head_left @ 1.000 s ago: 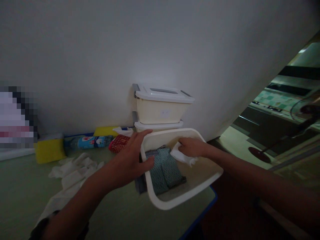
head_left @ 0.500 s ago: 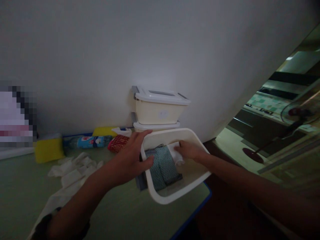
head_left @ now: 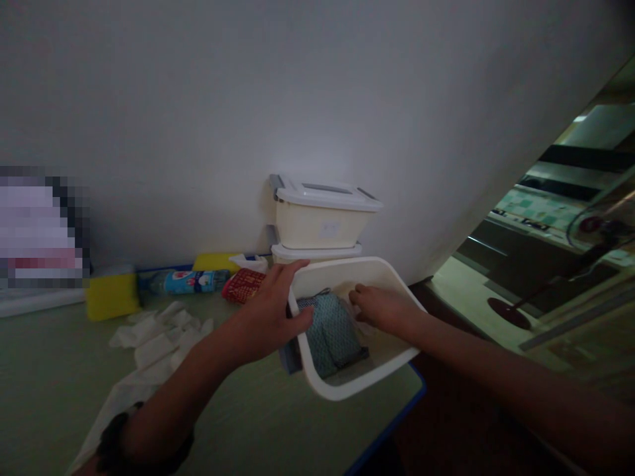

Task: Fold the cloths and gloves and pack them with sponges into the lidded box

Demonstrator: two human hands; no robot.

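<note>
The left hand (head_left: pixel 270 317) had hold of a white bin (head_left: pixel 341 391) at its left side, the thumb hooked over the rim and pointing inward, the fingers stretched toward the far left corner. The grip was wide, with the bin's edge between thumb and fingers. A dark band (head_left: pixel 116 443) circled the left wrist.

The right hand (head_left: pixel 384 309) was inside the bin, reaching in over the right rim. Its fingers were half curled, the thumb partly hidden. A pale piece of cloth (head_left: pixel 364 326) showed just under the fingers, though one could not tell whether they pinched it or only touched it. Left of that hand, along the bin's left side, lay a folded blue-green cloth (head_left: pixel 335 337).

The bin was above the right part of a green table (head_left: pixel 248 423); whether it rested there could not be told. On the far side, against the wall (head_left: pixel 198 119), a lidded cream box (head_left: pixel 320 225) sat on top of a second box (head_left: pixel 302 253), mostly hidden by the bin.

To the left, a bottle (head_left: pixel 196 281) with a blue label lay on its side, between a yellow block (head_left: pixel 113 297) and a red packet (head_left: pixel 242 284). Nearer, a crumpled white cloth (head_left: pixel 159 337) trailed toward the left forearm. A fan (head_left: pixel 598 228) stood far right.
</note>
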